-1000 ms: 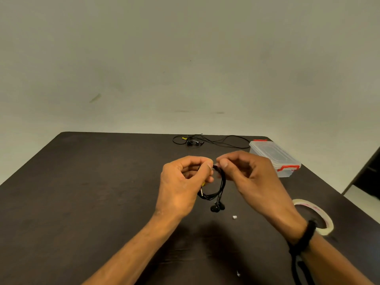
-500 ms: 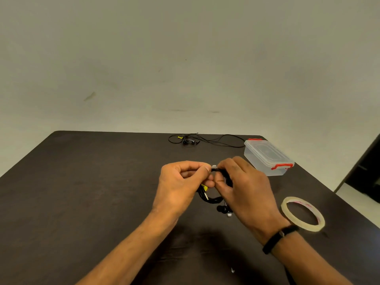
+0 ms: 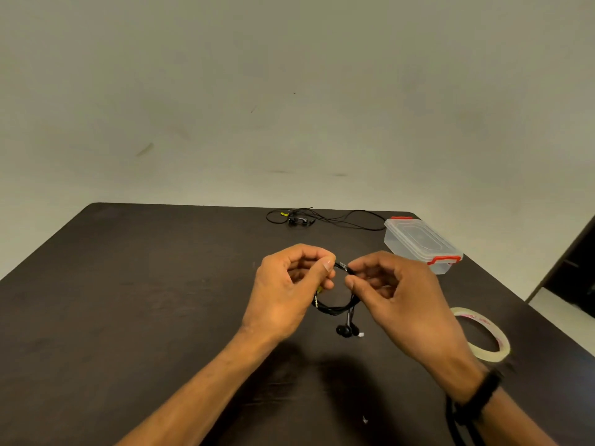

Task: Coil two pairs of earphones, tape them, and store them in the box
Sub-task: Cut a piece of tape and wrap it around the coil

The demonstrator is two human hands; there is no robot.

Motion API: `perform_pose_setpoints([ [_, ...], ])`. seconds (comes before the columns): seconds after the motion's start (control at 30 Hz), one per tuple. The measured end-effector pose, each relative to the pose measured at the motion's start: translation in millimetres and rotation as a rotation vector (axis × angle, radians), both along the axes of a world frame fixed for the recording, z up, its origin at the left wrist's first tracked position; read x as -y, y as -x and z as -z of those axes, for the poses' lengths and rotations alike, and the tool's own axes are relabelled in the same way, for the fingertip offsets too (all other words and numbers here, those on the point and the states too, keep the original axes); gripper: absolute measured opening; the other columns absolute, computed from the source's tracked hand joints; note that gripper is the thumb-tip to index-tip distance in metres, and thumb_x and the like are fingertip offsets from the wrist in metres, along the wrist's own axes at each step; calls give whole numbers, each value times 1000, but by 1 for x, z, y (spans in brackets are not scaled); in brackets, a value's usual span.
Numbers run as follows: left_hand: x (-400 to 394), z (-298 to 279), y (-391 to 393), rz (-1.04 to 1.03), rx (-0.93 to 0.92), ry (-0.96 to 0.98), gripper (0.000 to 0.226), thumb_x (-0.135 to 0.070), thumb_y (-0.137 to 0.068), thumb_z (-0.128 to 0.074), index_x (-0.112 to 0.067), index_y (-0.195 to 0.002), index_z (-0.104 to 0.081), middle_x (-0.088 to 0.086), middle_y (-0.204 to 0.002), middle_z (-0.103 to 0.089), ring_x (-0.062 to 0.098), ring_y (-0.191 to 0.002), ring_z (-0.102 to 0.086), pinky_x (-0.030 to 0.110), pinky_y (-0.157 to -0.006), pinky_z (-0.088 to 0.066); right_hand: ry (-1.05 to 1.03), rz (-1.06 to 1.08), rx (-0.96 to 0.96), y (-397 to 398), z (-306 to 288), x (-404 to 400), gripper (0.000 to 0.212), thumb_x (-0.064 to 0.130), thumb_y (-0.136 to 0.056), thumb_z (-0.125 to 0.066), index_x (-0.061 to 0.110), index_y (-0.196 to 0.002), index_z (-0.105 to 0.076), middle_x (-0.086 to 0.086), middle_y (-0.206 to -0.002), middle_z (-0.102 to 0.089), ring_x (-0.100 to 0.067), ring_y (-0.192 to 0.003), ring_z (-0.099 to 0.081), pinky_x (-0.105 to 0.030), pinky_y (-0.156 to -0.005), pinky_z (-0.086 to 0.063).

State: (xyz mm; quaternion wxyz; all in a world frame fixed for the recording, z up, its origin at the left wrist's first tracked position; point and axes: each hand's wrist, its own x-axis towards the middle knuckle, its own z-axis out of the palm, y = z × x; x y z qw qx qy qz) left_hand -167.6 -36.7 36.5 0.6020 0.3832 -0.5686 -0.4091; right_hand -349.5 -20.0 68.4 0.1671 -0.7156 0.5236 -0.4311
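Observation:
A coiled pair of black earphones (image 3: 336, 309) hangs above the dark table, its two earbuds dangling below the loop. My left hand (image 3: 286, 291) pinches the coil's left side. My right hand (image 3: 396, 297) pinches the top right of the coil, where a bit of clear tape wraps the wires. A second pair of black earphones (image 3: 299, 218) lies uncoiled at the table's far edge. The clear plastic box (image 3: 418, 243) with red latches stands closed at the far right. A roll of clear tape (image 3: 483, 333) lies flat to the right of my right wrist.
The dark brown table (image 3: 145, 300) reaches to a plain wall behind it. A small white scrap (image 3: 361, 334) lies under the earbuds and another scrap (image 3: 364, 420) near the front edge. At the right the table edge drops to the floor.
My right hand has drawn back to the right of the coil, so the loop and its taped spot show between my hands. The view has shifted slightly.

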Motion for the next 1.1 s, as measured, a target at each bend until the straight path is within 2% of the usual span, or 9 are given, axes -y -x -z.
perform_pose_setpoints([
  [0.17,0,0,-1,63,52,-48,14,-21,-101,-66,-21,-110,-77,5,-87,-78,13,-81,-74,25,-79,-60,25,4,7,2,1,0,15,16,-89,-83,26,-99,-79,13,-83,-76,-3,-82,-72,-20,-72,-60],
  [0.33,1,0,-2,138,124,-163,19,-31,-101,-65,-22,-99,-81,1,-88,-77,9,-83,-69,29,-81,-56,21,-26,28,5,2,2,17,15,-88,-84,28,-97,-78,22,-88,-75,-3,-82,-73,-18,-71,-59],
  [0.43,2,-2,-2,277,-52,-357,24,-31,-100,-65,-14,-95,-81,3,-90,-75,12,-84,-67,33,-86,-52,-6,-40,60,5,3,4,18,14,-86,-85,29,-94,-78,18,-87,-76,-5,-79,-74,-17,-67,-57],
  [0.6,4,-3,-10,545,-320,-655,19,-34,-94,-70,-18,-93,-79,5,-101,-73,16,-89,-67,37,-92,-54,-29,-65,51,4,3,3,17,14,-87,-85,27,-94,-79,17,-86,-77,-4,-78,-73,-16,-67,-55],
  [0.67,4,-3,-11,553,-289,-598,12,-32,-90,-75,-21,-94,-78,4,-100,-73,16,-91,-67,37,-89,-56,-56,-56,62,4,2,4,15,14,-86,-85,25,-95,-80,11,-84,-78,-7,-78,-74,-23,-69,-60],
  [0.7,4,-3,-10,499,-178,-506,9,-31,-87,-77,-24,-93,-77,0,-98,-73,14,-91,-66,36,-86,-55,-76,-53,84,3,1,4,14,13,-86,-85,23,-94,-80,8,-83,-79,-11,-78,-75,-29,-71,-63],
  [0.83,7,3,-11,0,477,-19,17,-34,-86,-81,-32,-99,-71,-10,-90,-73,7,-83,-68,26,-80,-57,-166,-50,124,4,-5,6,12,11,-84,-87,19,-91,-81,-1,-82,-80,-20,-80,-77,-41,-80,-65],
  [0.93,6,3,-14,-72,538,193,30,-35,-86,-81,-39,-113,-69,-13,-92,-72,3,-88,-68,15,-79,-53,-238,-66,111,4,-6,7,11,11,-83,-87,15,-93,-82,-6,-83,-81,-25,-82,-78,-39,-78,-66],
  [1.1,4,-6,-17,-74,662,283,11,-35,-93,-75,-32,-102,-80,-19,-91,-77,-1,-88,-71,23,-81,-55,-309,-93,161,2,-5,5,10,8,-85,-85,12,-94,-81,-8,-82,-81,-24,-79,-78,-24,-63,-62],
])
